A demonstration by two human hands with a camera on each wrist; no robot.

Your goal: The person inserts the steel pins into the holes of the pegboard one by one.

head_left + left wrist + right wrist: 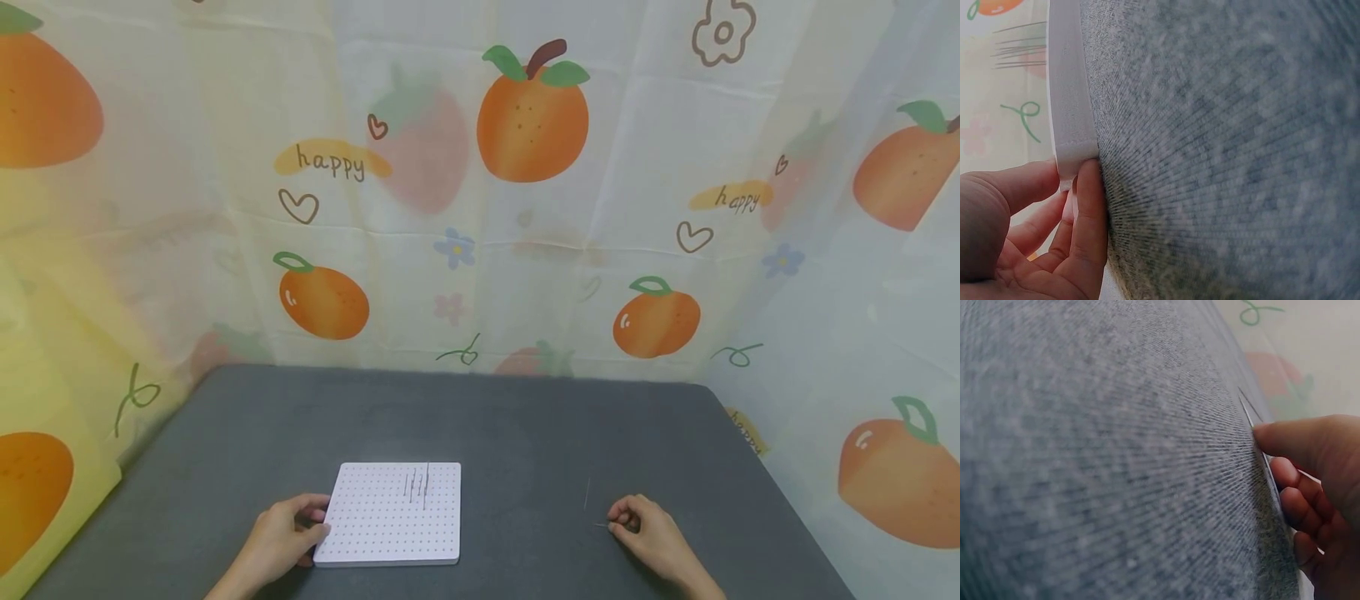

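Observation:
A white square board (390, 533) with rows of small holes lies on the dark table, and several thin metal pins (416, 485) stand upright in its far part. My left hand (281, 533) grips the board's left edge; in the left wrist view the thumb (1032, 181) is on the upper side and fingers are at the edge and underneath. Off to the right, my right hand (648, 529) pinches a thin metal pin (602, 525) low at the tabletop, its tip pointing left. That pin (1246, 409) also shows beyond the thumb in the right wrist view.
Another thin pin (587, 494) lies on the table just beyond my right hand. The dark grey table (525, 433) ends at a fabric curtain (540, 275) printed with oranges, which surrounds its back and sides.

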